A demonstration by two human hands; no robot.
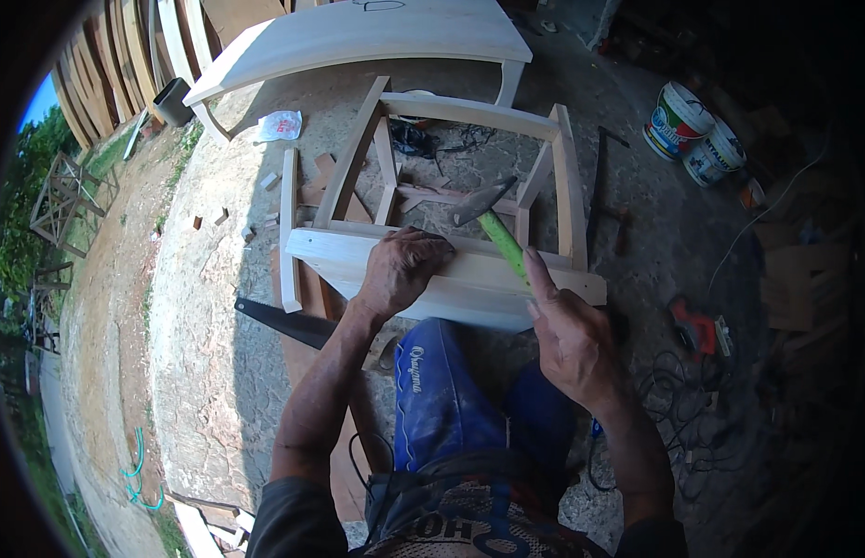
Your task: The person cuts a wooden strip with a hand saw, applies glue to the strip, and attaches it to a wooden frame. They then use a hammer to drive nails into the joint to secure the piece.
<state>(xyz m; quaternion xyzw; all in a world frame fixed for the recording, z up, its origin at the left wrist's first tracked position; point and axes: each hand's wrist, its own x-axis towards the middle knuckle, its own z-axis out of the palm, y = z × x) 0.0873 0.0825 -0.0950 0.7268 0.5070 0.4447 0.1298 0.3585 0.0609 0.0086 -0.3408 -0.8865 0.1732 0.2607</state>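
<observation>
A pale wooden frame [525, 265], like that of a chair or stool, stands in front of me with its broad near rail across my knees. My left hand [402, 272] rests on top of that rail, left of its middle. Its fingers are curled and pressed together, and whatever may be in them is hidden. In my right hand [577, 352] is a hammer [504, 244] with a bright green handle, gripped with the forefinger stretched along it. The dark metal head is raised over the rail, to the right of my left hand and apart from it.
A long pale table [358, 33] stands beyond the frame. A handsaw [288, 323] and a loose wooden strip [290, 232] are at the left. Paint buckets [679, 121], a red power tool [697, 327] and tangled cables [669, 400] lie at the right. Boards [107, 74] lean far left.
</observation>
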